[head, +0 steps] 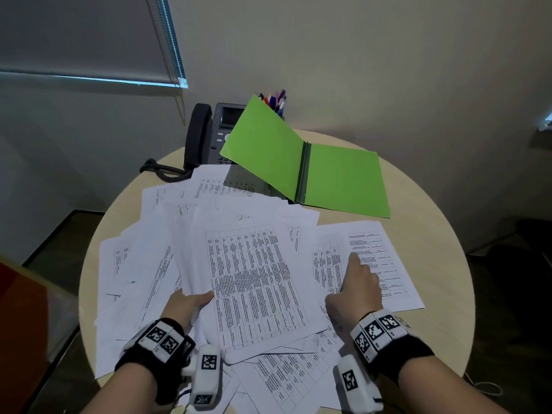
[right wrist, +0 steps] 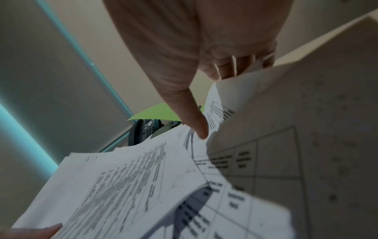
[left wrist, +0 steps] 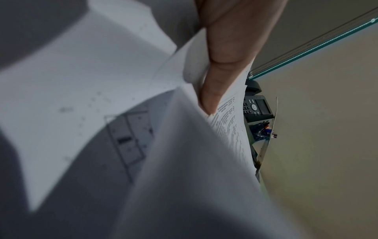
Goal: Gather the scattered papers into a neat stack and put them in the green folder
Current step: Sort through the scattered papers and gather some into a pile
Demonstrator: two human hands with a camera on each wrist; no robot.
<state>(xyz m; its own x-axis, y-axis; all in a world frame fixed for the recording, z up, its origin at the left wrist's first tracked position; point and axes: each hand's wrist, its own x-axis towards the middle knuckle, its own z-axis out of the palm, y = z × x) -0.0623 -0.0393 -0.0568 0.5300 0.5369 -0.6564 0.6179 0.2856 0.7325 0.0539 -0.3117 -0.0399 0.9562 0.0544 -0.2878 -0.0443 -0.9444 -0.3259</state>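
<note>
Many printed white papers (head: pixel 134 264) lie scattered across a round beige table (head: pixel 442 240). My left hand (head: pixel 191 301) grips the near-left edge of a gathered stack (head: pixel 257 279), thumb (left wrist: pixel 211 93) on top and the fingers hidden beneath. To its right, my right hand (head: pixel 358 282) pinches a sheet (head: pixel 385 264): the thumb (right wrist: pixel 200 127) lies on the print and the fingers sit behind the curled-up edge. The green folder (head: pixel 343 177) lies open at the back right, its left cover raised over some papers; it also shows in the right wrist view (right wrist: pixel 155 111).
A dark desk phone (head: pixel 206 135) with a coiled cord stands at the back left, and a cup of pens (head: pixel 276 103) stands behind the folder's raised cover. Walls and a window blind close off the back. Loose sheets overhang the table's near edge.
</note>
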